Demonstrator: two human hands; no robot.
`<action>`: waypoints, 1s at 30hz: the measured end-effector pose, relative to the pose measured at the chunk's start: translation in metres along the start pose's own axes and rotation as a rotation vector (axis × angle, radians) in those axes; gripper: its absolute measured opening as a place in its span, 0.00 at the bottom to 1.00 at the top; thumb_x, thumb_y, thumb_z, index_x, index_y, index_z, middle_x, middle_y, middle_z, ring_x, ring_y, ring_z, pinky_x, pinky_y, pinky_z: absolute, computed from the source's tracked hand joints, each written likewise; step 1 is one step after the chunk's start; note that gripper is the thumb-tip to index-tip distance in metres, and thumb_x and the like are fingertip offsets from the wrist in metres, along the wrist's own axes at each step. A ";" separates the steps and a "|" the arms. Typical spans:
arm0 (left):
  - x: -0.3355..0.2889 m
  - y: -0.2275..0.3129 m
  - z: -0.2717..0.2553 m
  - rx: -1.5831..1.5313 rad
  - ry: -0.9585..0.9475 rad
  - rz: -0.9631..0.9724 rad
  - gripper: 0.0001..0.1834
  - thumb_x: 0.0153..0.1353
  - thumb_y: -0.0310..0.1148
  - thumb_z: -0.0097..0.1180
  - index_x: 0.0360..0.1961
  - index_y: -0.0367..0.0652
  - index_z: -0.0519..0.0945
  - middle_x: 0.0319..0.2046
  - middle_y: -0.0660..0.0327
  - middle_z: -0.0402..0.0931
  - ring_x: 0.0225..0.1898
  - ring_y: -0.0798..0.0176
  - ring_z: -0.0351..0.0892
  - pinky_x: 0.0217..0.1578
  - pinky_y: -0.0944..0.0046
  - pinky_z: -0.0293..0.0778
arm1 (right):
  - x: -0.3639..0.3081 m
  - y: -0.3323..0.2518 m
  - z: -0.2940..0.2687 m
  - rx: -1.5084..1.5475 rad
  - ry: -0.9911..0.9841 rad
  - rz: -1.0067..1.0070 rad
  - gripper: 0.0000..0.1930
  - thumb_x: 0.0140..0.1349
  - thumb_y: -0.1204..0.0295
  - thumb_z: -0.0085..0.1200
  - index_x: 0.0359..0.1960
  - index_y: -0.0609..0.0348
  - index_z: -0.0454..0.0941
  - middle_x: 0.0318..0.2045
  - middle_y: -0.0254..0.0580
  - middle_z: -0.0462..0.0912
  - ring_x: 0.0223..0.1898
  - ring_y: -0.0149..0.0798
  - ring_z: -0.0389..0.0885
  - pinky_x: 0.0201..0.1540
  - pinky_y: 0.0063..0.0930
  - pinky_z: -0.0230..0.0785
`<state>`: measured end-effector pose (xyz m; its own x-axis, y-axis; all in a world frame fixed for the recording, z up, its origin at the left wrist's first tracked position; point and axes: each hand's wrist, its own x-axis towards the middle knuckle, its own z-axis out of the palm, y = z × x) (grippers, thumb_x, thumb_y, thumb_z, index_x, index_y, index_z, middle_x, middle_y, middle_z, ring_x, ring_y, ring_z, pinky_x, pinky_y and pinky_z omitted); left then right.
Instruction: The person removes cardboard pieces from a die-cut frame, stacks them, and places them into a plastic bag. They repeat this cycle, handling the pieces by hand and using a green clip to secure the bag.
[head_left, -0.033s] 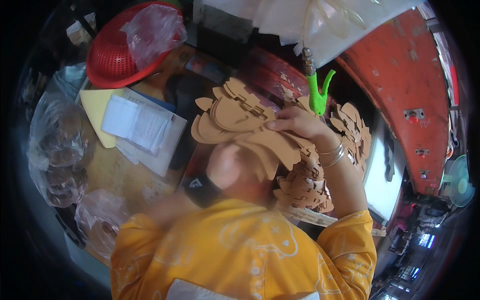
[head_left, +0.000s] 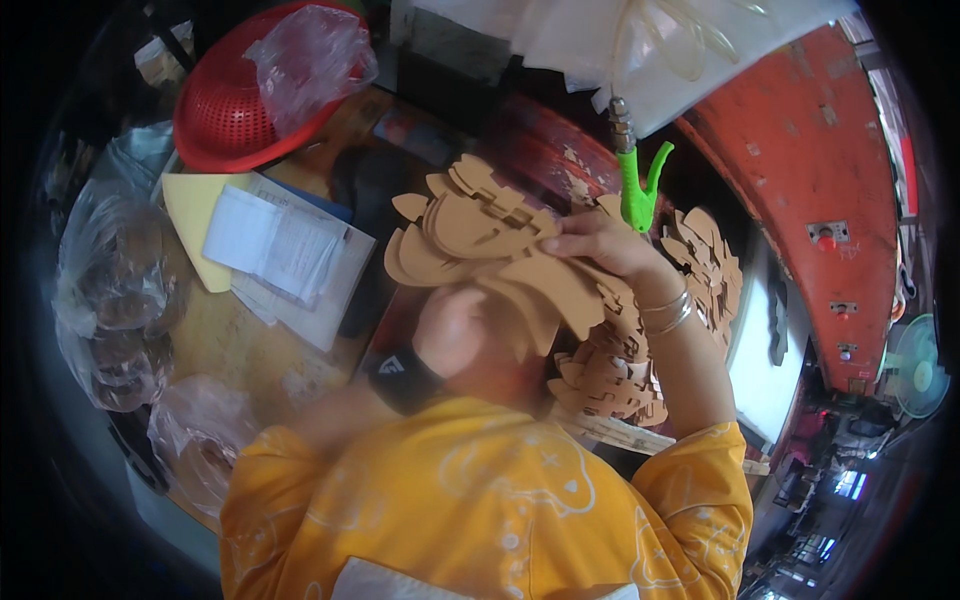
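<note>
A loose stack of flat tan cut-out pieces (head_left: 485, 225), with curved edges and small notches, spreads in front of me. Thumb and fingers of my right hand (head_left: 605, 245) are closed on the stack's right edge; metal bracelets circle that wrist. My left hand (head_left: 450, 330), with a black band (head_left: 405, 380) at the wrist, is against the near underside of the pieces. It is blurred, and its fingers are hidden. Right of the stack lie more tan pieces in heaps, one heap (head_left: 610, 375) below my right wrist and another (head_left: 705, 265) beyond it.
A green-handled air blow gun (head_left: 637, 190) hangs just beyond my right hand. At the far left is a red plastic basket (head_left: 215, 120) with a clear bag (head_left: 310, 65) in it. Papers (head_left: 290, 250) and plastic bags (head_left: 110, 270) cover the left side. A red panel (head_left: 800, 150) stands right.
</note>
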<state>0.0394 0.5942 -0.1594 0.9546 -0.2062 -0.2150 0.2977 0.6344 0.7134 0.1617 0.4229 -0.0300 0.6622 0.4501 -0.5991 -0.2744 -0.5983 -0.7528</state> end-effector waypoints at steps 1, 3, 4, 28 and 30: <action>0.001 -0.002 -0.004 -0.089 -0.032 -0.053 0.17 0.63 0.29 0.40 0.52 0.40 0.68 0.51 0.59 0.71 0.52 0.59 0.70 0.55 0.58 0.63 | 0.002 0.001 -0.001 0.157 0.015 -0.046 0.15 0.53 0.65 0.59 0.36 0.65 0.78 0.32 0.39 0.80 0.30 0.28 0.76 0.35 0.21 0.69; 0.002 -0.005 -0.010 -0.213 0.000 -0.224 0.17 0.63 0.32 0.40 0.52 0.41 0.68 0.51 0.58 0.71 0.53 0.58 0.69 0.56 0.56 0.62 | 0.001 -0.003 -0.005 0.438 0.109 0.046 0.14 0.55 0.68 0.58 0.38 0.66 0.77 0.35 0.38 0.80 0.36 0.27 0.77 0.41 0.20 0.69; 0.003 -0.006 -0.012 -0.219 0.045 -0.231 0.18 0.63 0.34 0.40 0.53 0.41 0.68 0.51 0.58 0.71 0.54 0.57 0.68 0.56 0.55 0.60 | 0.002 -0.008 -0.008 0.559 0.110 0.057 0.13 0.56 0.71 0.56 0.40 0.67 0.76 0.34 0.40 0.81 0.34 0.29 0.79 0.38 0.18 0.71; -0.003 0.018 -0.009 -0.946 -0.352 -0.316 0.25 0.56 0.34 0.38 0.56 0.38 0.64 0.55 0.54 0.66 0.57 0.54 0.63 0.60 0.54 0.55 | 0.002 0.012 0.049 -0.679 0.292 -0.479 0.12 0.52 0.71 0.57 0.35 0.66 0.77 0.28 0.38 0.79 0.29 0.28 0.73 0.32 0.25 0.67; -0.004 0.021 -0.007 -0.849 -0.331 -0.276 0.26 0.58 0.36 0.39 0.57 0.38 0.63 0.55 0.55 0.66 0.58 0.54 0.62 0.61 0.53 0.54 | 0.006 0.011 0.049 -0.407 0.225 -0.258 0.11 0.52 0.72 0.57 0.34 0.66 0.77 0.26 0.37 0.79 0.27 0.26 0.73 0.30 0.24 0.67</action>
<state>0.0422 0.6133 -0.1483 0.8367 -0.5476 -0.0105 0.5449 0.8342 -0.0853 0.1284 0.4514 -0.0549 0.8180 0.4902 -0.3010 0.1809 -0.7159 -0.6744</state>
